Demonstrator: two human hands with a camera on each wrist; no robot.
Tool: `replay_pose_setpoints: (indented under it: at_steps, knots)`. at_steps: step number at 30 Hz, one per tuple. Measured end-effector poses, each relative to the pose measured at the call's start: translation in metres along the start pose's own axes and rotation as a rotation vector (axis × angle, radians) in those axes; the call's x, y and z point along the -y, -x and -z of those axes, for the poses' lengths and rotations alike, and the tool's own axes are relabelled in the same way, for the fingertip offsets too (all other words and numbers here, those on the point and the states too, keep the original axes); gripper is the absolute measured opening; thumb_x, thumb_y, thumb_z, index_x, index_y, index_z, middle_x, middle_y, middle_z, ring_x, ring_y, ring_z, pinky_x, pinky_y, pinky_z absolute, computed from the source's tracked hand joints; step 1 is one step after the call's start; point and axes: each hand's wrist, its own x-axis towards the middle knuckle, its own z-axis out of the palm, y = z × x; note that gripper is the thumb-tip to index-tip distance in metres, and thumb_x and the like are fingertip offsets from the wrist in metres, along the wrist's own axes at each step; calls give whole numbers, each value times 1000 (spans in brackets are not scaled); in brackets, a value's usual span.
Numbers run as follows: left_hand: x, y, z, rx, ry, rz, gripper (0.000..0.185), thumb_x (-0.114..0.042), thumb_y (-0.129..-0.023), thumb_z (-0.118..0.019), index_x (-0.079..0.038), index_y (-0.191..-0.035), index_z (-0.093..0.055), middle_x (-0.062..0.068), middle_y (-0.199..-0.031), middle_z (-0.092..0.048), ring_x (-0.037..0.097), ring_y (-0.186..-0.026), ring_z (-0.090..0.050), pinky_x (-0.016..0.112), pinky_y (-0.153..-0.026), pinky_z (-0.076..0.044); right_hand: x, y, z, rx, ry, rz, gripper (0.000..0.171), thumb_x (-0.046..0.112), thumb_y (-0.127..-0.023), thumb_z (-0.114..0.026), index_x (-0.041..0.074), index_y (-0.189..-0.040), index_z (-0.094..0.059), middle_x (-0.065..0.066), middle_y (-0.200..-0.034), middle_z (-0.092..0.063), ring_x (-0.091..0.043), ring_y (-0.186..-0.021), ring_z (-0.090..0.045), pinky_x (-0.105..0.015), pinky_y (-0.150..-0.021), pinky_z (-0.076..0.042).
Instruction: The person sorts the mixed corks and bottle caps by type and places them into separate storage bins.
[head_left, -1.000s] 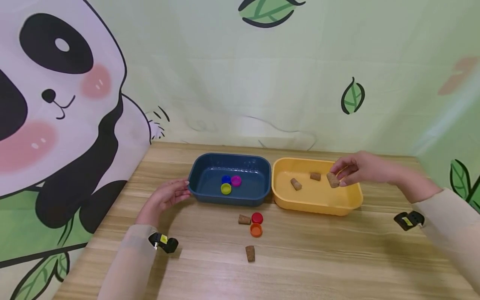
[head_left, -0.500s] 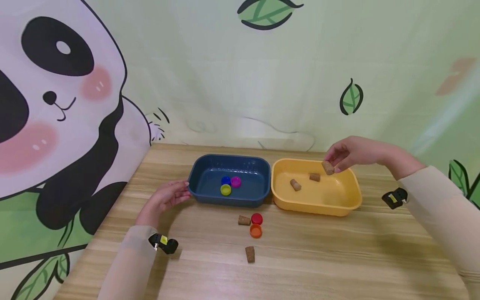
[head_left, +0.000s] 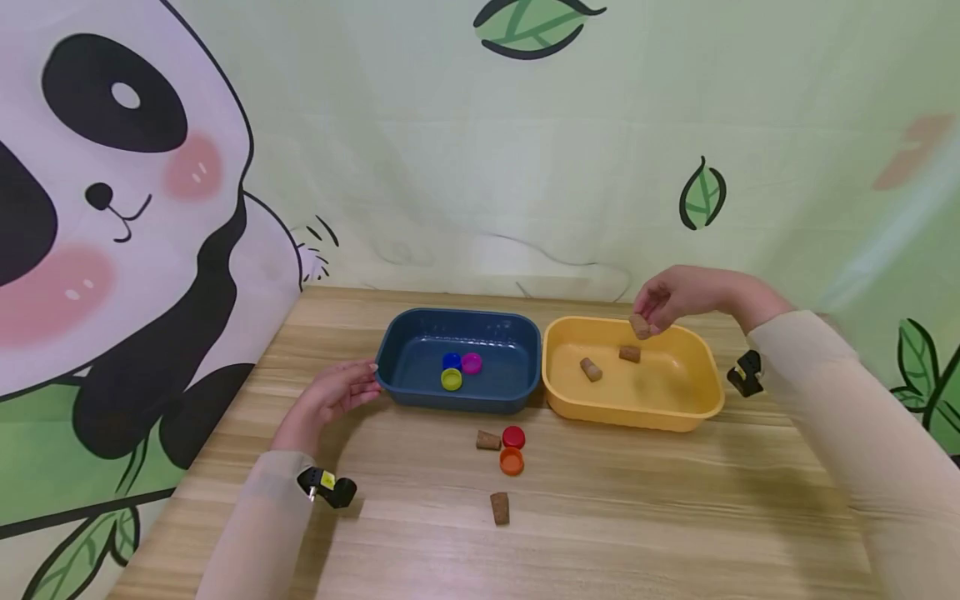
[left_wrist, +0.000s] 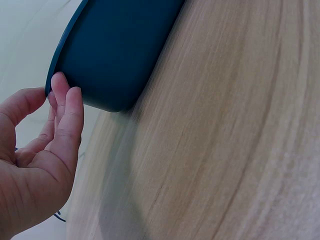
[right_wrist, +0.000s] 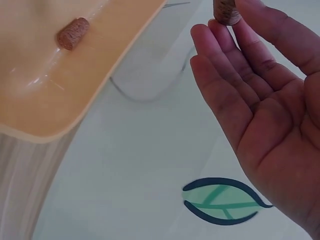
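Observation:
My right hand (head_left: 686,296) pinches a cork (head_left: 640,326) between thumb and fingers, above the back rim of the yellow tray (head_left: 637,412). That held cork (right_wrist: 227,12) is cut off by the top edge in the right wrist view. Two more corks lie inside the yellow tray, one at the left (head_left: 591,369) and one nearer the middle (head_left: 630,354). My left hand (head_left: 337,392) holds the left end of the dark blue tray (head_left: 457,400), thumb at the rim and fingertips against the outer wall (left_wrist: 110,60).
Blue (head_left: 452,361), magenta (head_left: 472,363) and yellow (head_left: 452,379) caps sit in the blue tray. In front lie a cork (head_left: 488,440), a red cap (head_left: 513,437), an orange cap (head_left: 512,461) and another cork (head_left: 500,507). A printed backdrop (head_left: 420,167) stands behind the table.
My right hand has moved left and toward the back of the yellow tray with the cork still pinched. The left hand and the blue tray have stayed in place.

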Motion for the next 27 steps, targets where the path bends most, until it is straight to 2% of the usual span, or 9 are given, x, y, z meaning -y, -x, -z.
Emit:
replay_pose_setpoints:
  at_steps: [8,14,17,21,27]
  knots:
    - [0,0,1,-29,-7,11,34,-12,-107,-51,5,-136,-49,-4,-79,-74,6,-74,-73,19,-74,-64,-14,-25,-6,51,-28,1,35,5,-91,-71,-8,-122,-61,-21,-116,-70,-18,-103,-64,-41,-100,-59]
    - [1,-1,2,-18,-16,3,42,-13,-107,-51,9,-142,-42,-5,-80,-74,5,-75,-73,19,-76,-64,-21,-41,-16,68,-30,-10,36,7,-91,-72,-8,-122,-61,-17,-113,-69,-19,-100,-61,-40,-100,-58]
    - [3,-1,3,-22,-16,3,41,-13,-108,-51,9,-142,-43,-5,-80,-74,5,-74,-73,19,-75,-64,-24,-47,-21,94,-33,-24,36,7,-90,-73,-8,-121,-60,-14,-110,-68,-18,-99,-59,-39,-101,-57]
    - [3,-1,2,-22,-25,2,39,-13,-108,-51,7,-141,-45,-6,-79,-73,5,-75,-73,19,-76,-64,-31,-53,-28,109,-54,-41,36,5,-88,-74,-8,-118,-60,-10,-105,-66,-17,-96,-57,-32,-96,-55]
    - [2,0,2,-22,-38,-5,45,-14,-108,-50,10,-145,-40,-7,-80,-73,3,-75,-72,18,-77,-63,-39,-60,-38,103,-40,-40,34,3,-87,-75,-9,-116,-61,-15,-106,-68,-17,-96,-59,-28,-90,-55]
